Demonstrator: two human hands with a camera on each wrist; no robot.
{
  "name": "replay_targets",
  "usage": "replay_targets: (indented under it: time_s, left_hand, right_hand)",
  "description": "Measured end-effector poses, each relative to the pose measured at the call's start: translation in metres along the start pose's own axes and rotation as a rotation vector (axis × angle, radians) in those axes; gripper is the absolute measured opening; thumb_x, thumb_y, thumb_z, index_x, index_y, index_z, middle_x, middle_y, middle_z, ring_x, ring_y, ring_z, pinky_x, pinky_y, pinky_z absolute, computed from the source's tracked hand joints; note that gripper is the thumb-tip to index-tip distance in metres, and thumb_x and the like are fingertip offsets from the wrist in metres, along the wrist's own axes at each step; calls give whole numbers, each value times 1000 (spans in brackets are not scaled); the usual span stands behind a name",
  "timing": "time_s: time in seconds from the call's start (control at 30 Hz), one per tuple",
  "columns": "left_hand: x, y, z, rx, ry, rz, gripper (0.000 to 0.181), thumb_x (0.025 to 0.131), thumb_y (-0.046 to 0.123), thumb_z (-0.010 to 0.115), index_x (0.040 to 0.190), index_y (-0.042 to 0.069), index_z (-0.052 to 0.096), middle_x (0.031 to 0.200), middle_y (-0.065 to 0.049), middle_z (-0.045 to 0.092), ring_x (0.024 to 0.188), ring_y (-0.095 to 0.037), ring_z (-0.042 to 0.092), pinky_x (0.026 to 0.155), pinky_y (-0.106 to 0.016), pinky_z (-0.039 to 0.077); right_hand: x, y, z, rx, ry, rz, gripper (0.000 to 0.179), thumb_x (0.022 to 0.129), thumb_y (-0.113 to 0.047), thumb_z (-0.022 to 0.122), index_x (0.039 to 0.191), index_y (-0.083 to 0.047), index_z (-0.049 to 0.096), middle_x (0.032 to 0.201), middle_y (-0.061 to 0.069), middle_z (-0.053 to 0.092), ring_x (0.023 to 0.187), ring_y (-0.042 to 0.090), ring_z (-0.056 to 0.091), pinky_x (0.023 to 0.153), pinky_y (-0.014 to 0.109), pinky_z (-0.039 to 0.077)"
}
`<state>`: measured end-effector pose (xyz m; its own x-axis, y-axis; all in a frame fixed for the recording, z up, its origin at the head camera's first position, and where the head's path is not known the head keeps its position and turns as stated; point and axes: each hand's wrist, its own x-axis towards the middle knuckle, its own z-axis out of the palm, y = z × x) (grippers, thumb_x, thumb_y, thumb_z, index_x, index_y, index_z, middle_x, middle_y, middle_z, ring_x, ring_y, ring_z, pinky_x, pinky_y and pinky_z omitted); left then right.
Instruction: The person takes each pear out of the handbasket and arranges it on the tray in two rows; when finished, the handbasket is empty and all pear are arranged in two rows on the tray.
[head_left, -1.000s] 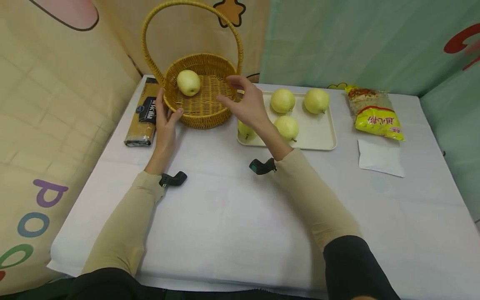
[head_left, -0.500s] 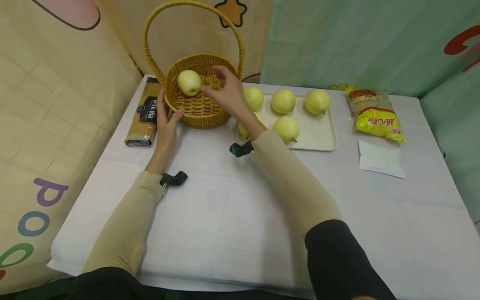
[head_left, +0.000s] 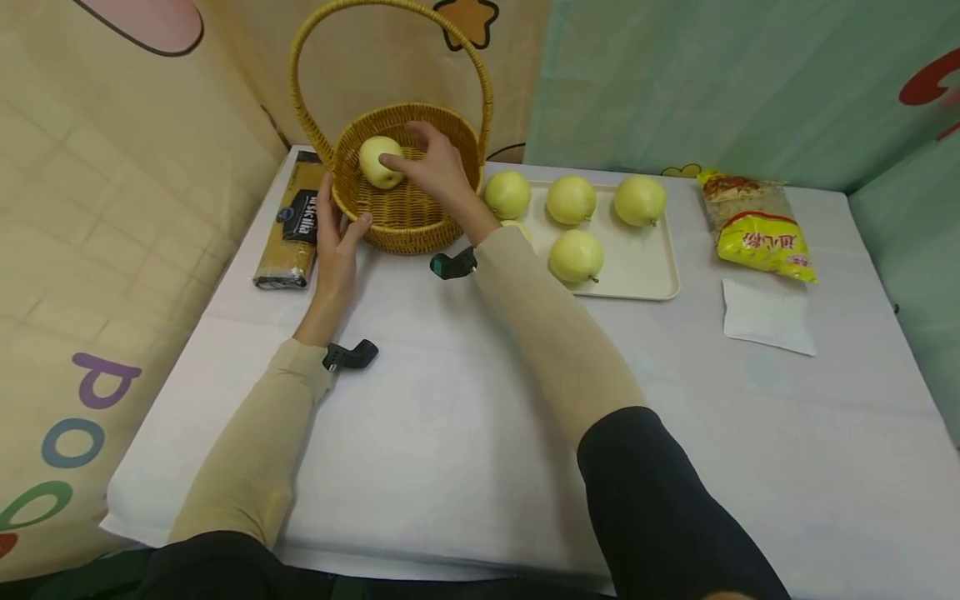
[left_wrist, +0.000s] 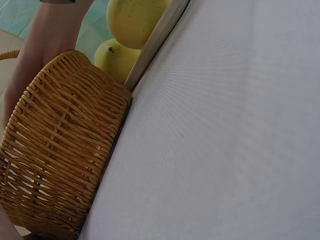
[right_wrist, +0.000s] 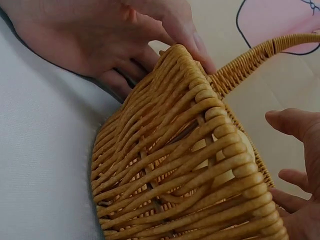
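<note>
A round wicker basket (head_left: 408,229) with a tall handle stands at the back left of the table. One yellow-green pear (head_left: 375,158) lies inside, against its left wall. My left hand (head_left: 336,258) holds the basket at its left front, the thumb on the rim in the right wrist view. Over the basket, my right hand (head_left: 438,171) has its fingers spread, with the thumb overlapping the pear in the head view; contact cannot be told. In the right wrist view this right hand (right_wrist: 305,170) appears beyond the rim, nothing visible between its fingers.
Several more pears (head_left: 572,200) sit on a cream tray (head_left: 637,271) right of the basket; my right forearm partly covers one. A pasta packet (head_left: 288,225) lies to the left. At the right are a yellow bag (head_left: 757,225) and a white packet (head_left: 767,317). Curtains border the table.
My right hand has moved left from the basket's right rim to above the pear inside. The left hand stays on the basket, and the pear has kept its place.
</note>
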<state>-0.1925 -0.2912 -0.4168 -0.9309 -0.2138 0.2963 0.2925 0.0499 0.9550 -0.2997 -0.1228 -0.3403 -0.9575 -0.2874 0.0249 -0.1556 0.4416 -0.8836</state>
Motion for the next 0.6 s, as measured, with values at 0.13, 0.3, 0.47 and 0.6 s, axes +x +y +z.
replay_targets:
  time_s: [0.13, 0.3, 0.47, 0.6]
  left_hand:
    - [-1, -1, 0, -4, 2, 9, 83, 101, 15, 60, 171, 21, 15, 177, 2, 16, 161, -14, 20, 129, -27, 23]
    - [-3, -2, 2, 17, -2, 14, 83, 101, 17, 60, 171, 20, 15, 177, 2, 17, 161, -12, 21, 129, -25, 22]
    - [-3, -2, 4, 8, -4, 24, 83, 101, 17, 60, 171, 19, 16, 177, -2, 18, 162, -17, 21, 129, -27, 23]
    - [-3, -2, 8, 15, -16, 48, 83, 101, 17, 60, 170, 16, 16, 177, -5, 18, 162, -22, 21, 130, -30, 23]
  right_hand:
    - [7, 1, 4, -42, -15, -24, 77, 94, -45, 78, 160, -23, 45, 164, -4, 46, 151, 11, 41, 119, 25, 39]
    - [13, 3, 8, -88, -34, -51, 74, 95, -42, 77, 159, -23, 47, 163, -6, 47, 148, 11, 44, 117, 24, 40]
    - [20, 5, 11, -132, -91, -49, 77, 96, -44, 75, 162, -27, 42, 165, -8, 45, 146, 13, 47, 114, 25, 43]
    - [23, 8, 12, -192, -145, -52, 78, 96, -45, 74, 164, -31, 39, 164, -8, 46, 143, 17, 49, 115, 29, 41]
